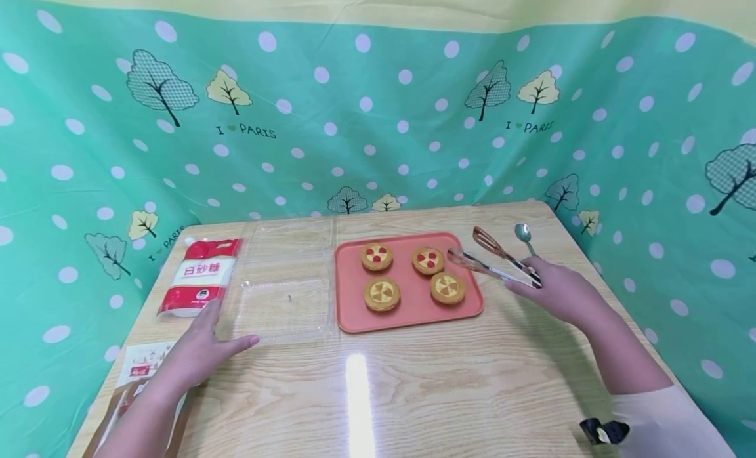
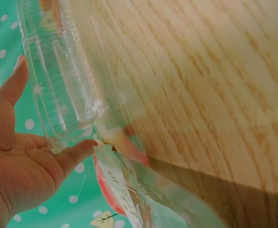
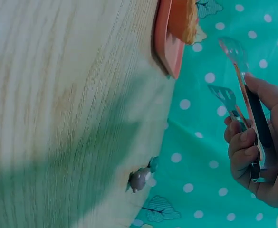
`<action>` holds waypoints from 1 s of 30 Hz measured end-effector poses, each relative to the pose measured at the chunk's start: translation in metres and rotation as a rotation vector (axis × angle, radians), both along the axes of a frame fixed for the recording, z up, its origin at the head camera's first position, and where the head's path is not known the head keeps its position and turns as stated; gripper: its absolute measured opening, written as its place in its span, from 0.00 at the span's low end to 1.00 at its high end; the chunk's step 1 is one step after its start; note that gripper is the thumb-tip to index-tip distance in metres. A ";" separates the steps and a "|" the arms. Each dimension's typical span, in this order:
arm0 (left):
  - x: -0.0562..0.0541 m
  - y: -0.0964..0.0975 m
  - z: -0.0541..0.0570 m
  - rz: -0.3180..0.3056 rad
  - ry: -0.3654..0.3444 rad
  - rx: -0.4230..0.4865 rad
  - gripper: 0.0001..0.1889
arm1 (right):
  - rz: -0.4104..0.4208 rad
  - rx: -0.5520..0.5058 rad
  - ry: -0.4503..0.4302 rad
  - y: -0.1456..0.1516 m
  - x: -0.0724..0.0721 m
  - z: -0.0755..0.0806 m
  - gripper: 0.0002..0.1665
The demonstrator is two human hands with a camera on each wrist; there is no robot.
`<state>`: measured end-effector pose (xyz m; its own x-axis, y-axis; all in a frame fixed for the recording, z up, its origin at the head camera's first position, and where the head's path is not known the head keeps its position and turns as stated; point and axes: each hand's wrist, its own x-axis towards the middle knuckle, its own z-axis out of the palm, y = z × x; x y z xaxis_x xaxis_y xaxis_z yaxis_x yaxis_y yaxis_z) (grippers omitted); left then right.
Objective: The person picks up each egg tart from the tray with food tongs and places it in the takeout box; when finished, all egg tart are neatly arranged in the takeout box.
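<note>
Tongs [image 3: 258, 113] are hanging above the right side of the tabletop [image 1: 443, 392], their two arms standing apart and one tip reaching over the right edge of a pink tray [image 1: 410, 313]. The right hand [image 1: 558, 291] is holding them, its fingers curling round the handles and its thumb lying along a dark grip. The tray is carrying four round tarts [image 1: 381, 294]: the two at the back are showing red toppings, the two at the front a wedge pattern in yellow and tan. The tongs' nearer tip is hovering close to the right-hand pair.

Left of the tray, a clear plastic container [image 1: 283, 317] is lying unfolded, one half behind the other, both showing bare plastic. The left hand [image 1: 197, 353] is resting beside its near left corner, thumb and fingers spread; whether they are touching the plastic, I cannot tell.

A red-and-white bag [image 1: 201, 274] with a white cap is lying beyond that hand, its label reading 白砂糖. Partly under the left forearm, a brown-and-white bag [image 1: 142, 366] is lying nearer the front; its contents are hidden. A spoon [image 1: 523, 233] is lying behind the right hand, and green dotted cloth [image 1: 366, 143] is surrounding the tabletop.
</note>
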<state>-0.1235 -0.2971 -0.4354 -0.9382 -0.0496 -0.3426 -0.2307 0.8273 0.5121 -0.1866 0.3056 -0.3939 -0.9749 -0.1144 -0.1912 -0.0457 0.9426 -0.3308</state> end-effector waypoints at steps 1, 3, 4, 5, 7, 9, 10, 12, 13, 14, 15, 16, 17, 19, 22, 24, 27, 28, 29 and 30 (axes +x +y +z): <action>0.000 0.000 0.000 0.000 0.001 0.001 0.69 | 0.009 0.005 -0.001 -0.001 0.003 0.001 0.56; 0.000 0.000 0.000 -0.001 0.004 0.001 0.69 | 0.030 0.012 -0.001 -0.004 0.009 0.004 0.56; 0.000 0.000 0.000 -0.002 0.004 0.002 0.69 | 0.038 0.016 0.000 -0.006 0.012 0.005 0.57; 0.000 0.000 0.000 -0.003 0.006 0.004 0.69 | 0.045 0.018 -0.001 -0.007 0.015 0.005 0.57; 0.000 0.000 0.000 -0.005 0.010 0.006 0.69 | 0.058 0.025 -0.003 -0.009 0.020 0.006 0.54; 0.000 0.000 0.001 -0.006 0.012 0.010 0.69 | 0.076 0.034 0.000 -0.011 0.025 0.006 0.50; 0.000 0.000 0.001 -0.005 0.012 0.011 0.69 | 0.084 0.039 0.002 -0.012 0.026 0.005 0.47; 0.001 0.000 0.001 -0.004 0.009 0.015 0.69 | 0.098 0.049 0.007 -0.014 0.030 0.004 0.44; 0.001 0.000 0.001 -0.004 0.007 0.016 0.69 | 0.105 0.056 0.009 -0.015 0.031 0.003 0.43; 0.001 0.000 0.001 -0.003 0.006 0.018 0.69 | 0.109 0.057 0.007 -0.016 0.032 0.002 0.42; 0.001 0.000 0.001 -0.003 0.004 0.019 0.69 | 0.113 0.059 0.005 -0.017 0.034 0.000 0.42; 0.001 0.000 0.001 -0.004 0.005 0.019 0.69 | 0.116 0.062 0.003 -0.017 0.035 -0.001 0.42; 0.001 0.000 0.001 -0.004 0.006 0.020 0.69 | 0.118 0.065 -0.001 -0.018 0.035 -0.002 0.42; 0.000 0.000 0.000 -0.006 0.009 0.020 0.69 | 0.121 0.071 -0.008 -0.019 0.036 -0.005 0.43; 0.000 0.000 0.000 -0.005 0.009 0.021 0.69 | 0.128 0.074 -0.009 -0.022 0.037 -0.007 0.46; 0.000 0.000 0.000 -0.002 0.005 0.021 0.69 | 0.132 0.074 -0.008 -0.023 0.037 -0.008 0.49; 0.000 0.000 0.000 0.001 0.001 0.021 0.69 | 0.138 0.072 -0.010 -0.024 0.038 -0.010 0.48; 0.000 0.000 0.000 0.000 0.001 0.020 0.69 | 0.138 0.072 -0.011 -0.024 0.039 -0.010 0.47; 0.000 0.000 0.000 0.000 0.001 0.020 0.69 | 0.138 0.075 -0.011 -0.024 0.039 -0.011 0.47; 0.000 0.000 0.000 -0.002 0.003 0.020 0.69 | 0.138 0.075 -0.014 -0.024 0.039 -0.011 0.47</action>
<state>-0.1231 -0.2968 -0.4355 -0.9394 -0.0413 -0.3403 -0.2276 0.8175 0.5291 -0.1472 0.2812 -0.4053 -0.9481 -0.2318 -0.2175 -0.1722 0.9497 -0.2616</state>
